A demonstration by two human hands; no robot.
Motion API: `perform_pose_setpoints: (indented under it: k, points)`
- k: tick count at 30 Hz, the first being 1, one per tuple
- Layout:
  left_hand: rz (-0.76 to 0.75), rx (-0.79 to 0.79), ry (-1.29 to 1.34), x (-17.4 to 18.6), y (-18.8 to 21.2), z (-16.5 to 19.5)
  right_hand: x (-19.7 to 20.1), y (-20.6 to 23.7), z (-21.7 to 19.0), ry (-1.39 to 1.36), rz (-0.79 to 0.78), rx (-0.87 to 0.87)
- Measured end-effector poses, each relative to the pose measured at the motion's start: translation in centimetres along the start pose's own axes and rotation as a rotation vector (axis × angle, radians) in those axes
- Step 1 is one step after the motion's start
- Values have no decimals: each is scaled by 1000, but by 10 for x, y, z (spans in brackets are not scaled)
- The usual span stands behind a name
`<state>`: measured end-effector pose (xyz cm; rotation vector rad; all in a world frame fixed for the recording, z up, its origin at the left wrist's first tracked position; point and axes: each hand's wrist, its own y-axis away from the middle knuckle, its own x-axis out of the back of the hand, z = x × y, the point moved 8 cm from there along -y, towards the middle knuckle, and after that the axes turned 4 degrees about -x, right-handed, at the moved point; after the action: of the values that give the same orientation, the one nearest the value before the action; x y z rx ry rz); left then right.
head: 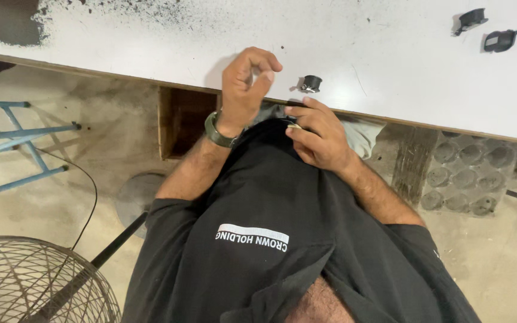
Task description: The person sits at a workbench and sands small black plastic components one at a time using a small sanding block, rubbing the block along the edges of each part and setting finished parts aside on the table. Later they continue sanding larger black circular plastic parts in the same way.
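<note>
A: What's the left hand (243, 90) doing rn?

B: It's hovering just over the near edge of the white table (354, 54), fingers curling in, thumb and forefinger tips closing together. Can't tell if anything's pinched between them, too small to see.

A: And the right hand (318, 134)?

B: It's sitting below the table's near edge, against the black shirt (270, 197), fingers closing on a small pale bit (294, 126). Can't make out what it is.

A: Where's the small black part (311, 83)?

B: It's lying on the table right by the near edge, between the two hands, touching neither. Two more black parts (486, 30) are lying well apart from it, toward the far right corner.

A: Tips for doing this well?

B: Imo he's working tiny pieces, so he'd do better keeping both hands over the table, not over the lap; anything dropping there is going to the floor. Also steadying the wrists on the edge, and keeping the black part back from the edge so it isn't getting knocked off.

A: Anything else abt?

B: Wire fan guard (37, 281) at the lower left, blue frame (19, 137) beside it.
</note>
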<state>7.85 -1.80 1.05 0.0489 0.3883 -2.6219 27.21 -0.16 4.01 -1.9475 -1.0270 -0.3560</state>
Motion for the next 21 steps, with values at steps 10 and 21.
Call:
perform_pose_setpoints:
  k: [10,21]
  points:
    - [39,-75,355,15,-2,-11,-11,-32,-4,-83,-159,-75]
    - [50,18,589,23,-5,-17,-18,-36,4,-130,-190,-112]
